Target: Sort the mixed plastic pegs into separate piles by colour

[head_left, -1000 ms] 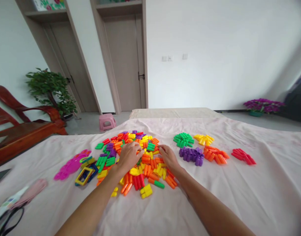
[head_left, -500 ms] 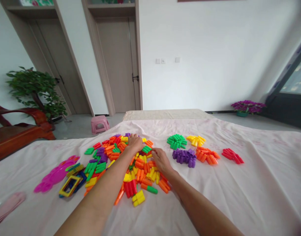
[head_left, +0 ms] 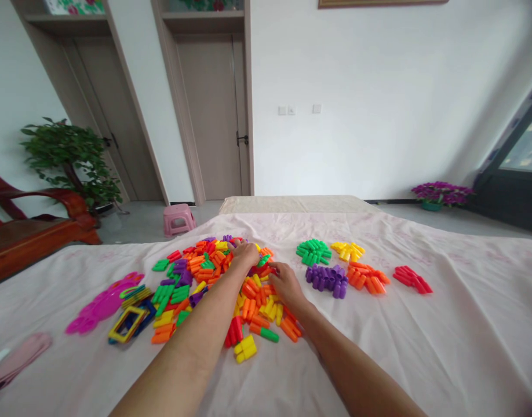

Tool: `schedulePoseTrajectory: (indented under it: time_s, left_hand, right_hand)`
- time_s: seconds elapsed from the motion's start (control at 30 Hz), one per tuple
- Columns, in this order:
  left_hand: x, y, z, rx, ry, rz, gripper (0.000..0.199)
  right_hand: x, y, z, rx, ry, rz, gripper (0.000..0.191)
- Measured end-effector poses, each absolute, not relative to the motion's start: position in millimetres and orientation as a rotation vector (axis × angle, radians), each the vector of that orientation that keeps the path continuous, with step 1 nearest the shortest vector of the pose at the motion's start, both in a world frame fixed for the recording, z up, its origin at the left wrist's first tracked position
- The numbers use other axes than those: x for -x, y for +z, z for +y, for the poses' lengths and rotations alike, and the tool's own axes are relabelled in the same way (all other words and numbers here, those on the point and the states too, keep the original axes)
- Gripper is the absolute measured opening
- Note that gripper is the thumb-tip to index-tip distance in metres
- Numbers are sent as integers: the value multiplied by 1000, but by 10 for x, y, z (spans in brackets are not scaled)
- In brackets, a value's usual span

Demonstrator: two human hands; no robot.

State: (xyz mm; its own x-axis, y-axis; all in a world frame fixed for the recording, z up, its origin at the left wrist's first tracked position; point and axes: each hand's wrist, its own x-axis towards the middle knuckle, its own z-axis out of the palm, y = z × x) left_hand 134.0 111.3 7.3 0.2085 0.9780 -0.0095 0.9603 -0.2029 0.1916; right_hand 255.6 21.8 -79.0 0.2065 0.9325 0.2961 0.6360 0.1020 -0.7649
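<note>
A large mixed pile of orange, yellow, green, red and purple plastic pieces (head_left: 251, 307) lies on the cloth-covered table. My left hand (head_left: 244, 253) reaches over the back of this pile, its fingertips among the pieces; what they hold, if anything, is hidden. Against the pile's right edge is my right hand (head_left: 287, 281), fingers curled at a small green and red piece (head_left: 264, 260). To the right sit separate groups: green (head_left: 313, 252), yellow (head_left: 348, 251), purple (head_left: 327, 280), orange (head_left: 367, 278) and red (head_left: 412, 279) pieces.
Left of the pile lie a magenta plastic item (head_left: 103, 305) and several flat frames (head_left: 127, 324). A pink cloth item (head_left: 20, 362) is at the table's left. Beyond the table stand a pink stool (head_left: 179, 219), a wooden chair (head_left: 44, 223) and potted plants.
My left hand has shifted slightly right and lower over the pile. The green pieces between my hands look differently placed. My right hand has barely moved. The camera view has shifted slightly.
</note>
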Motion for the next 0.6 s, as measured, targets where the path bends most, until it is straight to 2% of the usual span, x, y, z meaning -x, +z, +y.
schedulePoseTrajectory:
  time_s: [0.27, 0.47, 0.6]
  left_hand:
    - [-1069, 135, 945, -2373, 354, 1857, 33]
    - [-119, 373, 894, -2311, 548, 1804, 26]
    - [539, 372, 796, -2105, 737, 1751, 30]
  right_hand:
    - [-2563, -744, 200, 1507, 448, -1528, 41]
    - [-2560, -719, 192, 1487, 458, -1538, 43]
    - [-2557, -690, 183, 1488, 470, -1575, 42]
